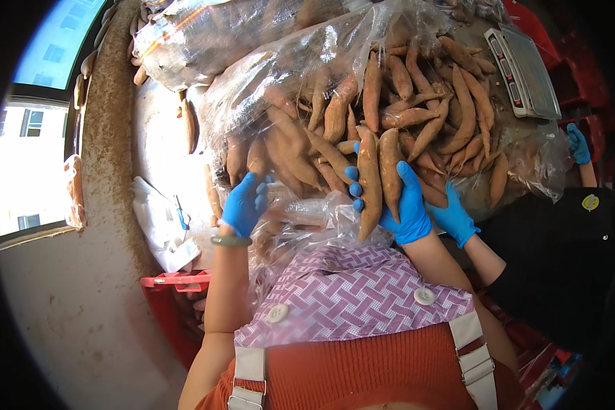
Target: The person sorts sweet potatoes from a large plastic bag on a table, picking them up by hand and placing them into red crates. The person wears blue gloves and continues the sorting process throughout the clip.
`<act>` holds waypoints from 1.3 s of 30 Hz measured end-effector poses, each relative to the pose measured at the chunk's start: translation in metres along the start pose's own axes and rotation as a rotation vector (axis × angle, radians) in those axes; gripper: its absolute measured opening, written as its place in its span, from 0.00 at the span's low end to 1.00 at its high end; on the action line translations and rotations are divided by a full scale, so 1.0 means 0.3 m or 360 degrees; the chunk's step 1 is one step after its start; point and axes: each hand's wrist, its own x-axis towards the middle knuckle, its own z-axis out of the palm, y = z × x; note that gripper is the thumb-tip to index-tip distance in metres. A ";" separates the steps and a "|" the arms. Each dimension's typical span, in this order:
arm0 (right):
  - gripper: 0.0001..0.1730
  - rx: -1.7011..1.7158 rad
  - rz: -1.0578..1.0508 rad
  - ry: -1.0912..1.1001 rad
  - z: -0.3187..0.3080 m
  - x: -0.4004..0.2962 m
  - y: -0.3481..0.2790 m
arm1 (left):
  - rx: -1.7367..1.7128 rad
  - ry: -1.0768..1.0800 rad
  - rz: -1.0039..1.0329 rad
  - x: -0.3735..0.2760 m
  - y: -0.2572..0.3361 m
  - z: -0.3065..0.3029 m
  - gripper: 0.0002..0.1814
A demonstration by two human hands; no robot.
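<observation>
In my blue-gloved right hand [410,212] lie two sweet potatoes, a longer one [370,179] and a shorter one [390,166], side by side and pointing away from me. My left hand [244,205], also gloved in blue, has curled fingers at the near left edge of the pile, by a sweet potato [258,156] at the plastic. Whether it grips anything is unclear. Beyond both hands, a large heap of sweet potatoes [410,120] spills from a clear plastic bag [287,56]. Crumpled clear plastic [307,218] lies between my hands.
A co-worker at my right has a gloved hand [455,215] close to my right hand and another [578,143] farther off. A digital scale [525,72] stands back right. White plastic bags [159,225] and a blue-handled tool [181,218] lie left. Below is a red crate [177,281].
</observation>
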 end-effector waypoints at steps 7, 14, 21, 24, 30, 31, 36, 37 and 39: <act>0.47 -0.0195 -0.0008 0.0036 0.015 0.039 0.004 | 0.0952 -0.0091 0.0337 -0.209 -0.002 0.220 0.21; 0.44 -0.0592 -0.0092 0.0250 0.055 0.028 0.035 | 0.1347 -0.0368 0.0169 -0.278 -0.054 0.387 0.16; 0.40 -0.0401 -0.0268 0.0426 0.029 -0.015 -0.013 | 0.1968 -0.0687 0.0363 -0.236 -0.015 0.504 0.17; 0.38 -0.0502 -0.0478 0.0366 0.046 -0.012 -0.057 | 0.2014 -0.0830 0.0317 -0.203 0.000 0.556 0.20; 0.34 -0.0374 -0.0656 0.0244 0.209 0.050 -0.188 | 0.1720 -0.0552 0.1363 -0.090 0.014 0.577 0.18; 0.36 -0.0487 -0.0679 0.0390 0.214 0.054 -0.224 | 0.1745 -0.0422 0.1512 -0.055 0.027 0.548 0.17; 0.39 -0.0274 -0.0673 0.0591 0.147 0.031 -0.272 | 0.2395 0.0154 0.1707 0.026 0.067 0.388 0.24; 0.39 -0.0289 -0.0734 0.0631 0.124 0.030 -0.257 | 0.2571 0.0213 0.1698 0.029 0.065 0.376 0.27; 0.38 -0.0129 -0.0687 0.0680 0.115 0.031 -0.225 | 0.2703 0.0220 0.1696 0.068 0.042 0.343 0.32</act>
